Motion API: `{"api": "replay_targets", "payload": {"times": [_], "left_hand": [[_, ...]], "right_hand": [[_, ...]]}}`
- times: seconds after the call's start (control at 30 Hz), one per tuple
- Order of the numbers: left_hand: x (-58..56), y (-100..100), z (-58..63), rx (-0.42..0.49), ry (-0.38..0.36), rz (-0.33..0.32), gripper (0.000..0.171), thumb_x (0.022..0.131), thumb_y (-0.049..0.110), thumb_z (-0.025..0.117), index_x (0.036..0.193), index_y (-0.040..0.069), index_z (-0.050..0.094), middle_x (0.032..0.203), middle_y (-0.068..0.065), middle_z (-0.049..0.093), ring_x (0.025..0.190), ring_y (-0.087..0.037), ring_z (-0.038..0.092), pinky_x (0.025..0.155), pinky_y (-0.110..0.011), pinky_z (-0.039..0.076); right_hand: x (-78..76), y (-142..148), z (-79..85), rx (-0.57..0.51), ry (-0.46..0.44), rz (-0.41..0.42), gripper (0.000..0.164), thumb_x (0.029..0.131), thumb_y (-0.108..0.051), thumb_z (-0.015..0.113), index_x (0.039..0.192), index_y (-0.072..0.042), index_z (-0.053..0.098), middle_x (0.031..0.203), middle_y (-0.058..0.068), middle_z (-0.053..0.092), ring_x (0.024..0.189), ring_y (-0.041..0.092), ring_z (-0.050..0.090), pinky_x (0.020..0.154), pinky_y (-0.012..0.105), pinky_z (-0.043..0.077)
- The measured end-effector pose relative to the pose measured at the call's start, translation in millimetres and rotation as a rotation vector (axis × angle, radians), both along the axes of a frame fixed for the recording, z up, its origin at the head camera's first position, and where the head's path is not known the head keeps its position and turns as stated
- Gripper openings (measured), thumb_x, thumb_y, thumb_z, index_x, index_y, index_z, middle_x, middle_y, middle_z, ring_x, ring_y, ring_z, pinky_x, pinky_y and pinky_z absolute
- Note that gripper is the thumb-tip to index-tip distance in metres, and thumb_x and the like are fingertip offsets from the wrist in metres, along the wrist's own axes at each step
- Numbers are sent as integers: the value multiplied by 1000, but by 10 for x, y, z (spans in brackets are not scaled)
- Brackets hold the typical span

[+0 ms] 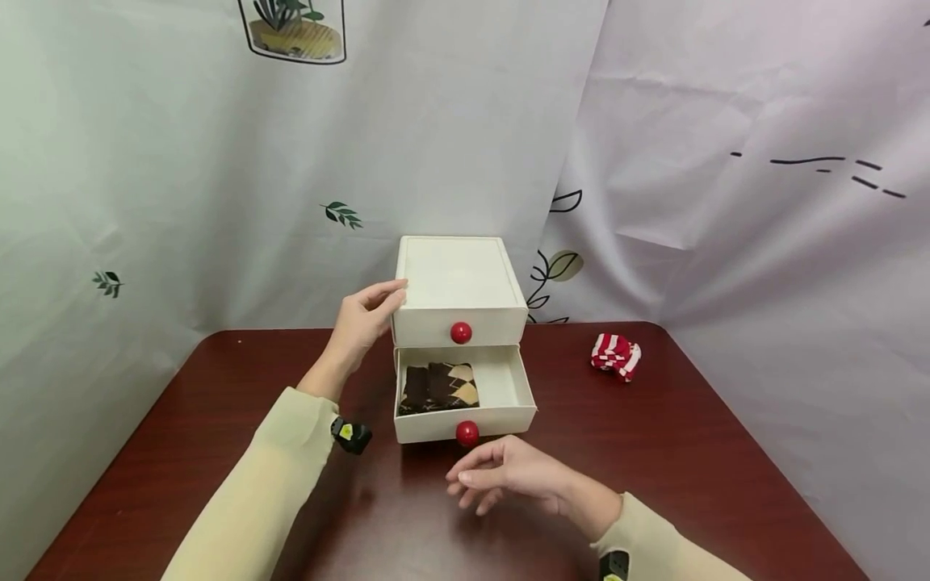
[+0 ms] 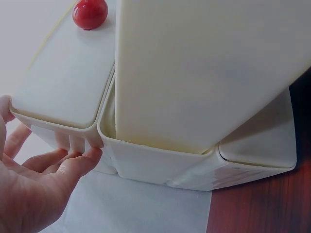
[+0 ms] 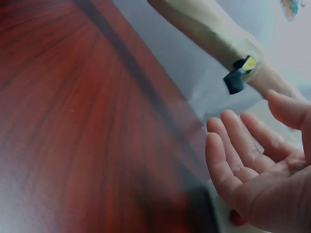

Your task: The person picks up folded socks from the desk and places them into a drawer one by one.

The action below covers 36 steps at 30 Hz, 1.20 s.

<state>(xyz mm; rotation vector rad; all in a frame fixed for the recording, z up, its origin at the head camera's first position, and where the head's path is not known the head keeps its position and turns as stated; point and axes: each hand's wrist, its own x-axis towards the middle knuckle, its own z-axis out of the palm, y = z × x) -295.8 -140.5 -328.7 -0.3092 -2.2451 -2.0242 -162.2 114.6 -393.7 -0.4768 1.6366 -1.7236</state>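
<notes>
Possibly the cabinet (image 1: 461, 274) slips if bumped: left hand (image 1: 362, 321) only touches its left side, fingers apart; right hand (image 1: 519, 474) hangs empty, fingers loosely spread.

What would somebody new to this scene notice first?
Probably the upper red knob and lower red knob, bright against the white drawer unit toward the far side of the table. Next, likely the dark folded cloth with tan diamonds, in the left part of the pulled-out lower drawer. Then the red-and-white bundle, right of the unit.
</notes>
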Motion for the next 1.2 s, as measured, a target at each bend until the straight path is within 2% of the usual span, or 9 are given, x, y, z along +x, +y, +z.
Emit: {"api": "replay_targets", "payload": {"times": [0.13,0.27,0.53,0.8,1.03,1.2], "left_hand": [[7,2,-8,6,-2,-2,43,90,36,62,128,17,59,126,-7,55,93,-14,50,94,-43,40],[7,-2,-9,14,-4,-1,43,90,35,62,128,16,59,125,-7,55,88,-14,49,94,-42,40],[-9,-8,3,10,1,1,44,89,37,63,128,16,59,123,-6,56,73,-13,46,90,-40,42],[10,-11,-9,-5,20,12,47,87,41,64,127,18,60,125,-4,56,90,-13,51,93,-44,40],[15,-4,7,-3,12,10,47,87,41,64,128,17,59,128,-4,54,106,-14,51,95,-45,39],[13,-5,4,1,5,6,47,87,40,64,128,17,59,130,-4,53,111,-17,51,95,-44,39]], "right_hand": [[-45,-29,-127,-22,-112,-71,51,95,-30,54,119,15,52,98,10,68,82,19,66,69,31,51],[-91,-66,-151,-47,-176,-140,60,95,-42,48,118,13,53,95,8,68,81,20,65,69,30,51],[-195,-119,-186,-98,-205,-173,59,95,-45,47,116,10,54,94,7,67,80,20,64,69,30,50],[-421,-160,-163,-120,-225,-199,52,96,-44,45,110,4,58,93,6,67,79,20,64,70,30,49],[-635,-200,-144,-105,-231,-236,64,97,-45,42,125,13,45,93,4,66,79,19,62,70,30,48],[-774,-235,-150,-93,-192,-284,65,96,-46,43,125,13,45,94,5,66,79,19,62,70,30,48]]}}
